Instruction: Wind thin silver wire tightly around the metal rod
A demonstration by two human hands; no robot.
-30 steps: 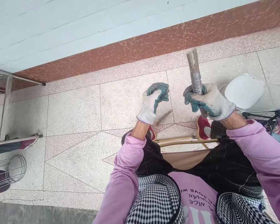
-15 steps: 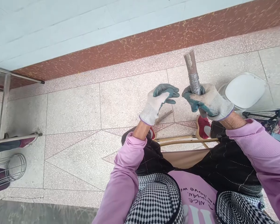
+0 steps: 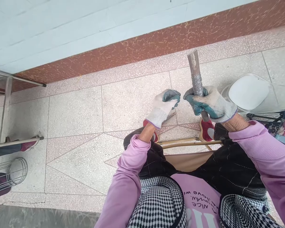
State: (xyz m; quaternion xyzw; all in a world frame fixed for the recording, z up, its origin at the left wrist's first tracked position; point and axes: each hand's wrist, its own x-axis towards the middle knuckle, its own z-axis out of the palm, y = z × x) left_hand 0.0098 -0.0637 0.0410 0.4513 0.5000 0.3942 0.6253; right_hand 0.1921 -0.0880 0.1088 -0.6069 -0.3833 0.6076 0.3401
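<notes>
I sit on a low wooden stool, both hands in white knit gloves with teal palms. My right hand (image 3: 212, 104) grips a grey metal rod (image 3: 194, 71) held upright, with thin wire wound around it just above my fist. My left hand (image 3: 165, 106) is close beside it on the left, fingers pinched together near the rod; a fine strand of wire seems to run from it to the coil, too thin to be sure. A thin stick (image 3: 167, 117) lies on the tiles below my left hand.
A clear plastic tub with a white lid (image 3: 249, 92) stands at the right. Metal frame bars (image 3: 7, 104) and a round wire basket (image 3: 13, 172) are at the left. The tiled floor meets a red skirting and a white wall ahead.
My left hand has moved right and down, closing in on the rod, fingers curled tighter. The rod has tilted slightly. My right hand keeps its grip.
</notes>
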